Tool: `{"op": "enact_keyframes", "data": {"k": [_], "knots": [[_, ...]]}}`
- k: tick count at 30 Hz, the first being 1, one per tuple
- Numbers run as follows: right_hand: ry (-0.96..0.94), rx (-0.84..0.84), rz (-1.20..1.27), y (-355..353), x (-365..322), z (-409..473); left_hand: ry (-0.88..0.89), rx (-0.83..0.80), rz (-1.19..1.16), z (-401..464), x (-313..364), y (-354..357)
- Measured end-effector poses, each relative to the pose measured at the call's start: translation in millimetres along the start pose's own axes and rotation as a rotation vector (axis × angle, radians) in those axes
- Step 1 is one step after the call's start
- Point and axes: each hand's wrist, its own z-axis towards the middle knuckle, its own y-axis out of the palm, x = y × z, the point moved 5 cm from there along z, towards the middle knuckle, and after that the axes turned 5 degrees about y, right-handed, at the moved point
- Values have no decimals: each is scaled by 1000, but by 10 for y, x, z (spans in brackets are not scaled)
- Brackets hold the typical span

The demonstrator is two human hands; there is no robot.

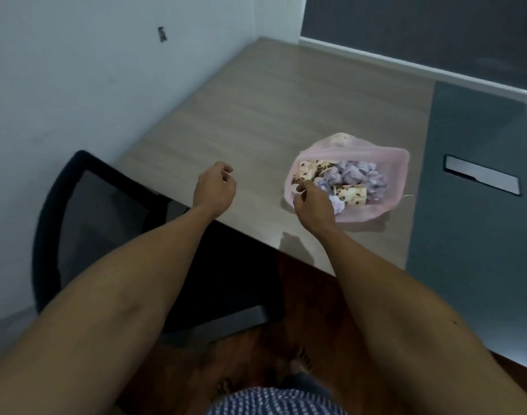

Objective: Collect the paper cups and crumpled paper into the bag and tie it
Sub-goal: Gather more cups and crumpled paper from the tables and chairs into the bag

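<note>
A pink translucent plastic bag (397, 172) lies open on the wooden table (256, 109). Inside it are paper cups (350, 195) printed with brown spots and several crumpled paper balls (353, 175). My right hand (314, 202) is at the bag's near left rim, fingers pinched on the plastic edge. My left hand (215, 188) hovers over the table to the left of the bag, fingers loosely curled with nothing in them. One more cup shows through the bag's far side.
A black mesh office chair (88, 223) stands at the table's near left edge. A dark grey strip (472, 190) with a metal cable hatch (482, 178) runs along the table's right part. A white wall is on the left.
</note>
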Motion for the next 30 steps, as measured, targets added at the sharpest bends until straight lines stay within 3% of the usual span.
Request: {"op": "enact_keyframes", "data": {"k": [7, 13, 19, 24, 30], "knots": [[-134, -190, -18, 877, -852, -851, -21, 31, 155, -399, -939, -1410], [-295, -606, -183, 1666, -1274, -1518, -2, 52, 290, -602, -1656, -2229], [-381, -910, -289, 2378, -1506, -2094, -74, 86, 396, -684, -2252, -2518], [-493, -940, -299, 2823, -1807, -2450, -146, 76, 304, -687, -2570, -2517], [-554, -850, -348, 3103, -2058, -2619, -197, 111, 138, -600, -2732, -2477]]}}
